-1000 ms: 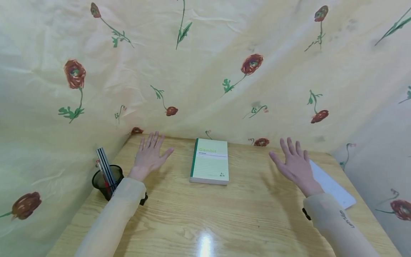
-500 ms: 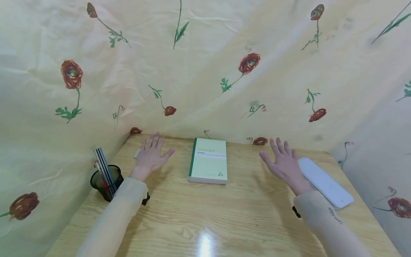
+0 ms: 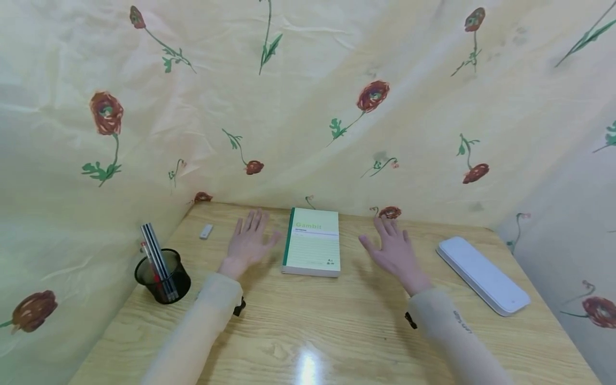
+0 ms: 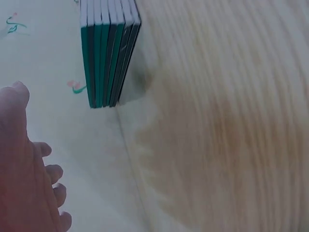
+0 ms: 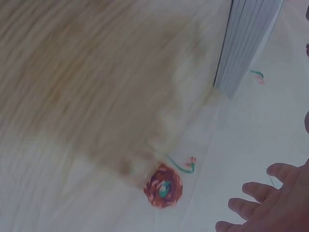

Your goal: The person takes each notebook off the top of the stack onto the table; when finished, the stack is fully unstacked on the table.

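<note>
A stack of several notebooks (image 3: pixel 312 243) lies on the wooden table, its pale green top cover printed "Gambit". In the left wrist view the green spines of the notebooks (image 4: pixel 108 58) show side by side; the right wrist view shows the grey page edges of the notebooks (image 5: pixel 246 43). Left of the stack my left hand (image 3: pixel 247 246) hovers with fingers straight and spread, thumb pointing toward the spines. On the other side my right hand (image 3: pixel 392 254) is held above the table with fingers extended, its thumb toward the stack. Both hands are apart from the notebooks and hold nothing.
A black mesh pen cup (image 3: pixel 166 280) with several pencils stands at the left. Behind my left hand lies a small white eraser-like block (image 3: pixel 206 231). A long white case (image 3: pixel 483 275) sits at the right. Flowered cloth (image 3: pixel 298 107) borders the table at the back and sides.
Both hands have moved inward toward the notebook stack, the left one rightward and the right one leftward. The small white block and the white case now show fully. The stack has stayed in place.
</note>
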